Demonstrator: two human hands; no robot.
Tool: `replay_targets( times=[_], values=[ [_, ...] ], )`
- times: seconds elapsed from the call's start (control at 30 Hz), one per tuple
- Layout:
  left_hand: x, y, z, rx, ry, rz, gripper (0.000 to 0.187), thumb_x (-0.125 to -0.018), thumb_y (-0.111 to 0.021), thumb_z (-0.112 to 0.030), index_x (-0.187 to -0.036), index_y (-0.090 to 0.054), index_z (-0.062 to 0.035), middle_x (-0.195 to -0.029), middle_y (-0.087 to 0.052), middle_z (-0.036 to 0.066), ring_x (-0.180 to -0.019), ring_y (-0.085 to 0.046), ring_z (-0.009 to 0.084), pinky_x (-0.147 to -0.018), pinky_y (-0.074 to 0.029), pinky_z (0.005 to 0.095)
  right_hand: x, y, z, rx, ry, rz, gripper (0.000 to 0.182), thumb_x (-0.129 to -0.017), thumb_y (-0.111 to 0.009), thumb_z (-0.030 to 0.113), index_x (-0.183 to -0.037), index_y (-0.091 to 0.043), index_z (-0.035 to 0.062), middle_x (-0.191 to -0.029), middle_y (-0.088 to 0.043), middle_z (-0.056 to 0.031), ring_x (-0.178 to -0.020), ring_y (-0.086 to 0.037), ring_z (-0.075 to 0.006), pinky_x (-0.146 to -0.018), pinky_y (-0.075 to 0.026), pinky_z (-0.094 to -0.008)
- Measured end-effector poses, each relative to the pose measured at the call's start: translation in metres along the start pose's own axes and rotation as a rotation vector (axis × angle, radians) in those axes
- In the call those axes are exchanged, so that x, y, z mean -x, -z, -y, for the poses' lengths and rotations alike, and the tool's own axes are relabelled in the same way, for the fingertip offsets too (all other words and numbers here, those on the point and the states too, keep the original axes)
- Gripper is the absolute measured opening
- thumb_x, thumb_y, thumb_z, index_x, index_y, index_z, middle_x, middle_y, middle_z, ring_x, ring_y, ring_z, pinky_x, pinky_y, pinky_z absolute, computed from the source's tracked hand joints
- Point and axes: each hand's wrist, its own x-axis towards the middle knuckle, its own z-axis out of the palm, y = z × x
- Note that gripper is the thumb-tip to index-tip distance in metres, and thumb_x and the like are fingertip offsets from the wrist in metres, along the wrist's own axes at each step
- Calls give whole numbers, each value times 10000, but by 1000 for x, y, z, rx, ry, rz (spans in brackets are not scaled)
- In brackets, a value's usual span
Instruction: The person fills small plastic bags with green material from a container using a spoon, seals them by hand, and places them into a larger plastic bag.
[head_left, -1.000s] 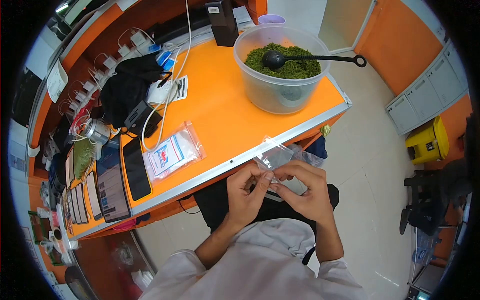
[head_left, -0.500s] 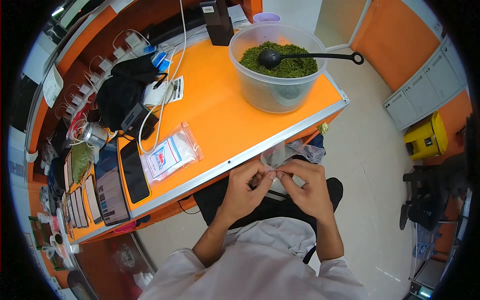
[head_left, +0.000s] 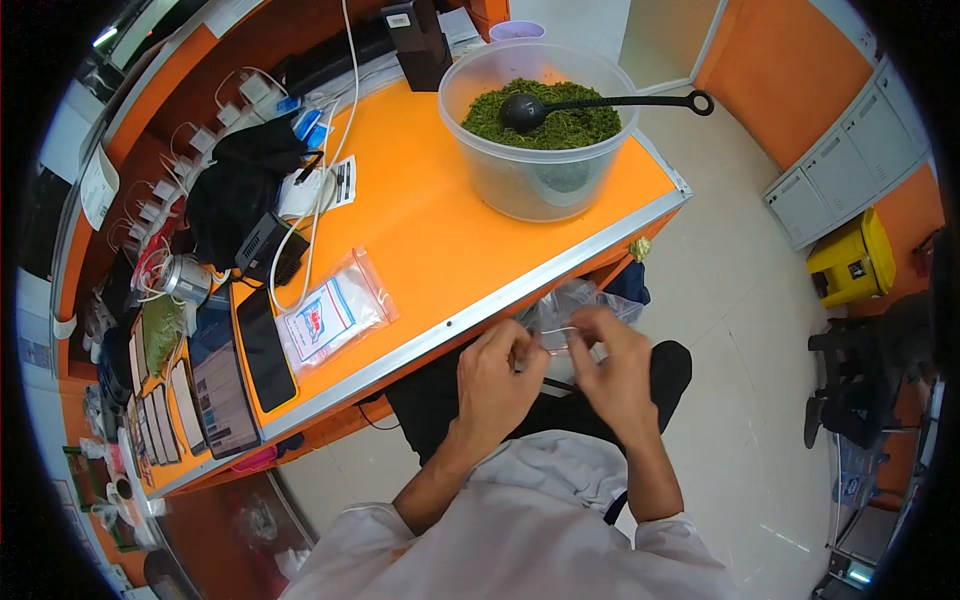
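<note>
Above my lap, beside the table's front edge, my left hand [head_left: 500,378] is closed with thumb and fingertips pinching a small clear plastic bag [head_left: 557,342]. Its thin, shiny edge stretches across to my right hand [head_left: 617,372], whose bent fingers close on the other side and are slightly blurred. Much of the bag is hidden by my fingers or hard to see through. Just beyond my hands, more clear plastic bags [head_left: 612,303] lie below the table edge. On the table stands a large translucent tub [head_left: 535,190] of chopped green leaf [head_left: 570,128], with a black ladle [head_left: 522,112] resting on it.
A zip bag with a printed label [head_left: 325,318] lies on the orange table [head_left: 420,230]. Left of it are a black phone [head_left: 263,345], a laptop-like screen [head_left: 222,385], several more phones, cables and chargers. A yellow bin [head_left: 855,262] and grey lockers [head_left: 845,150] stand at right.
My hands have moved slightly apart, with the bag's edge now stretched between them. The bag's upright part no longer shows above my fingers. The view has shifted slightly.
</note>
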Motion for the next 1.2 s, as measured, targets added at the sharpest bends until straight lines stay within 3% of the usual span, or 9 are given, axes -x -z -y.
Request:
replay_targets(
  times=[0.13,0.2,0.33,0.53,0.7,0.83,1.07,1.17,1.2],
  values=[
    [2,-12,-3,239,-122,68,332,-965,-613,-115,-1267,-562,15,-1162,-644,112,-1012,-642,163,-830,-504,317,2,21,-10,-463,-369,-79,214,-925,-679,-81,-1059,-539,8,-837,-736,-101,-699,-702,-136,-638,-541,-260],
    [6,-25,7,703,136,155,446,-1055,-559,-227,-1428,-440,-13,-1381,-543,111,-1211,-583,187,-982,-471,335,8,35,-18,-806,-493,-12,254,-952,-661,-82,-1022,-464,62,-826,-702,-39,-709,-653,-63,-593,-500,-205],
    [1,-40,15,1125,455,351,253,-1086,-589,-223,-1269,-569,-51,-1165,-623,52,-1090,-584,114,-893,-470,279,22,49,-28,-759,-581,30,208,-958,-639,-89,-1006,-486,44,-830,-702,-42,-688,-636,-66,-588,-492,-204],
    [-5,-58,13,947,307,196,151,-1040,-673,-165,-1032,-679,-15,-871,-643,-7,-747,-548,68,-686,-431,237,29,58,-45,-648,-562,-47,173,-936,-636,-91,-1061,-737,-28,-835,-706,-64,-659,-622,-79,-586,-496,-230],
    [-10,-53,5,747,177,207,184,-1042,-685,-180,-965,-687,-13,-796,-609,-29,-724,-524,32,-639,-403,212,21,57,-51,-463,-227,158,271,-844,-715,-80,-1088,-792,10,-810,-701,-67,-658,-567,-76,-597,-461,-251],
    [-11,-43,9,678,208,164,222,-1042,-689,-198,-939,-702,-2,-743,-588,-46,-669,-487,16,-589,-361,201,19,60,-48,-407,-377,112,346,-785,-803,-37,-1126,-790,19,-814,-703,-64,-662,-553,-91,-600,-452,-244],
    [-6,-35,16,583,226,108,282,-1060,-660,-190,-876,-707,19,-686,-537,-54,-642,-442,10,-547,-309,222,15,65,-39,-257,-183,91,515,-655,-917,31,-1155,-794,47,-915,-709,-56,-691,-554,-105,-592,-442,-265],
    [-1,-35,8,499,151,-45,206,-1014,-701,-177,-923,-711,8,-741,-576,-11,-646,-486,54,-579,-361,232,12,77,-32,-185,-221,137,513,-655,-917,38,-1152,-790,43,-913,-700,-74,-695,-569,-138,-604,-457,-282],
    [2,-28,0,268,-101,-155,173,-947,-763,-151,-960,-709,12,-811,-608,35,-687,-526,87,-605,-400,244,10,82,-28,-130,-275,173,498,-662,-912,39,-1144,-788,37,-898,-694,-89,-692,-582,-167,-611,-467,-295]
  ],
)
